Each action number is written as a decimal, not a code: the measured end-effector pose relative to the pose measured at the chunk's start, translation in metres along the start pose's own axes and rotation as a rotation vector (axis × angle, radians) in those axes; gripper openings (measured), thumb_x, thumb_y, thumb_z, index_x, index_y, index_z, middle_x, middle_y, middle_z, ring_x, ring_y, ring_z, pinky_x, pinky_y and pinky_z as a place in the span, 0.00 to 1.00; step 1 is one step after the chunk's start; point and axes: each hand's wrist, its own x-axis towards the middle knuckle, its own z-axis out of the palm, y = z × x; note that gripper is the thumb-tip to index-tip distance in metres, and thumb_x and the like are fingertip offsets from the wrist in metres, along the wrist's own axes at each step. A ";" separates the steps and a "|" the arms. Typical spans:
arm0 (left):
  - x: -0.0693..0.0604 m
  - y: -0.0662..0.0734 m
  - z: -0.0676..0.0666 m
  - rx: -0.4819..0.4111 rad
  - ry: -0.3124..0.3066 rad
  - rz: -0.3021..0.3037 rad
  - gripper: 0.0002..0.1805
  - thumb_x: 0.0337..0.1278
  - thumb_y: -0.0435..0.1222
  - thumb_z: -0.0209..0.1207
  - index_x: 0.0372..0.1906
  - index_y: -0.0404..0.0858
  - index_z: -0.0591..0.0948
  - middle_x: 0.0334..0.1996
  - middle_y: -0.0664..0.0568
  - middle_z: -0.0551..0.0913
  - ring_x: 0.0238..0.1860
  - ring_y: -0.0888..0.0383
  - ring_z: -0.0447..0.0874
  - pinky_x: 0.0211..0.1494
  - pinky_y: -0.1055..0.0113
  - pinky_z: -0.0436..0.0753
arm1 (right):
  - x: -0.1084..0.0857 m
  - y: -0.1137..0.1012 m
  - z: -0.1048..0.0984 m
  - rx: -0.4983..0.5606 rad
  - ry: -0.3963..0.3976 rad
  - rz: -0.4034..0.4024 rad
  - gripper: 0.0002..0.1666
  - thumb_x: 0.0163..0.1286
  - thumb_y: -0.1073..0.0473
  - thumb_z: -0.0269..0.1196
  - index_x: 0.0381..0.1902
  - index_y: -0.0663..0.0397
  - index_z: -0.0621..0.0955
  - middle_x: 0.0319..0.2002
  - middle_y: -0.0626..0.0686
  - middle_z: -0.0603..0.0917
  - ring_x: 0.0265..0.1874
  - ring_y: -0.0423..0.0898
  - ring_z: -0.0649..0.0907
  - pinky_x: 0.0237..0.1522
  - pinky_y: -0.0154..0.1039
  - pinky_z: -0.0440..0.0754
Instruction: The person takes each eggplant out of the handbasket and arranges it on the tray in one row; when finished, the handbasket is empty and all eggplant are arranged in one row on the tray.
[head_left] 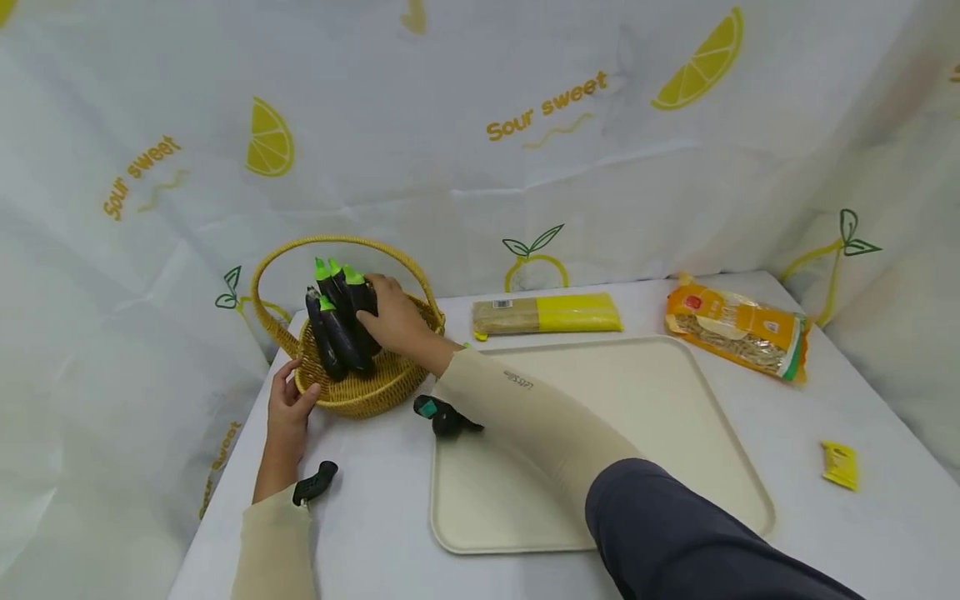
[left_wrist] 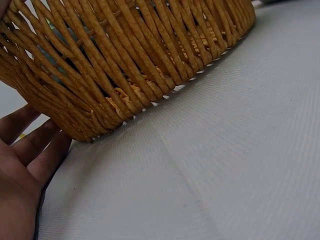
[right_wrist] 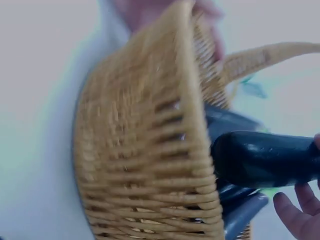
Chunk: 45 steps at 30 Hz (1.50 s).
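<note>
A wicker basket [head_left: 372, 402] with a tall arched handle stands at the table's left side, holding several dark eggplants [head_left: 345, 337] with green caps. My left hand [head_left: 291, 410] grips its near left edge, thumb over the rim and fingers against the outer wall [left_wrist: 125, 75]. Over the basket, my right hand [head_left: 397, 315] holds one eggplant [right_wrist: 267, 157] between thumb and fingers, its lower end above the others. Part of that eggplant is hidden behind the hand in the head view.
A beige tray [head_left: 615, 533] lies right of the basket, partly under my right forearm. Behind it is a yellow-and-tan packet [head_left: 547, 315]. An orange bag [head_left: 738, 327] and a small yellow sachet [head_left: 840, 465] lie on the right. White printed curtain [head_left: 450, 125] hangs behind.
</note>
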 end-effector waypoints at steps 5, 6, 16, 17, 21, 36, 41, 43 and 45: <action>0.002 0.003 -0.003 -0.021 0.020 0.010 0.32 0.66 0.34 0.58 0.70 0.50 0.60 0.69 0.41 0.63 0.59 0.57 0.70 0.62 0.72 0.68 | -0.023 0.002 -0.021 0.197 0.080 -0.091 0.37 0.73 0.52 0.59 0.73 0.52 0.59 0.58 0.52 0.70 0.53 0.46 0.74 0.51 0.40 0.74; 0.003 0.003 -0.003 -0.035 0.023 0.014 0.31 0.66 0.33 0.58 0.70 0.49 0.60 0.69 0.40 0.63 0.59 0.56 0.70 0.61 0.72 0.69 | -0.027 0.004 -0.026 0.213 0.089 -0.110 0.36 0.72 0.52 0.59 0.72 0.53 0.60 0.55 0.51 0.71 0.51 0.46 0.75 0.49 0.39 0.74; -0.001 0.001 0.001 -0.042 0.012 0.007 0.32 0.67 0.31 0.57 0.71 0.48 0.59 0.68 0.39 0.64 0.59 0.54 0.69 0.55 0.76 0.71 | -0.075 0.040 -0.066 0.291 0.084 -0.104 0.36 0.68 0.55 0.64 0.71 0.49 0.63 0.48 0.50 0.74 0.42 0.44 0.78 0.37 0.39 0.80; -0.001 0.001 0.000 -0.037 0.016 0.006 0.32 0.67 0.31 0.57 0.71 0.48 0.59 0.68 0.39 0.64 0.60 0.54 0.69 0.56 0.76 0.71 | -0.079 0.045 -0.068 0.299 0.091 -0.089 0.36 0.68 0.56 0.64 0.70 0.49 0.64 0.47 0.50 0.74 0.41 0.44 0.78 0.36 0.39 0.80; 0.000 0.003 -0.001 -0.021 0.016 0.018 0.32 0.66 0.32 0.58 0.71 0.47 0.59 0.69 0.40 0.63 0.61 0.54 0.69 0.57 0.75 0.70 | -0.093 0.064 -0.077 0.307 0.128 -0.003 0.35 0.67 0.55 0.65 0.69 0.47 0.65 0.46 0.50 0.74 0.41 0.46 0.77 0.38 0.41 0.79; 0.000 0.001 -0.001 -0.024 0.024 0.009 0.31 0.65 0.32 0.59 0.69 0.50 0.61 0.66 0.40 0.66 0.56 0.57 0.72 0.56 0.76 0.71 | -0.136 0.120 -0.079 0.220 0.101 0.266 0.35 0.66 0.54 0.65 0.68 0.53 0.66 0.47 0.56 0.76 0.37 0.50 0.78 0.36 0.42 0.79; -0.001 -0.001 0.001 -0.046 0.021 0.010 0.31 0.65 0.31 0.59 0.69 0.48 0.61 0.66 0.40 0.65 0.56 0.58 0.71 0.55 0.76 0.71 | -0.140 0.130 -0.071 0.135 0.068 0.301 0.34 0.66 0.53 0.65 0.66 0.53 0.68 0.46 0.56 0.78 0.38 0.49 0.80 0.36 0.42 0.79; -0.001 -0.001 0.001 -0.042 0.017 0.014 0.32 0.65 0.31 0.59 0.70 0.47 0.60 0.66 0.40 0.65 0.56 0.58 0.71 0.55 0.76 0.71 | -0.141 0.132 -0.069 0.114 0.058 0.313 0.33 0.65 0.52 0.65 0.66 0.53 0.69 0.46 0.56 0.78 0.38 0.49 0.80 0.38 0.44 0.79; -0.001 -0.001 0.000 -0.027 0.021 0.020 0.32 0.66 0.32 0.59 0.70 0.47 0.60 0.66 0.40 0.65 0.56 0.59 0.71 0.55 0.76 0.71 | -0.143 0.133 -0.068 0.093 0.045 0.322 0.33 0.65 0.51 0.65 0.65 0.53 0.69 0.46 0.56 0.79 0.40 0.49 0.81 0.40 0.45 0.78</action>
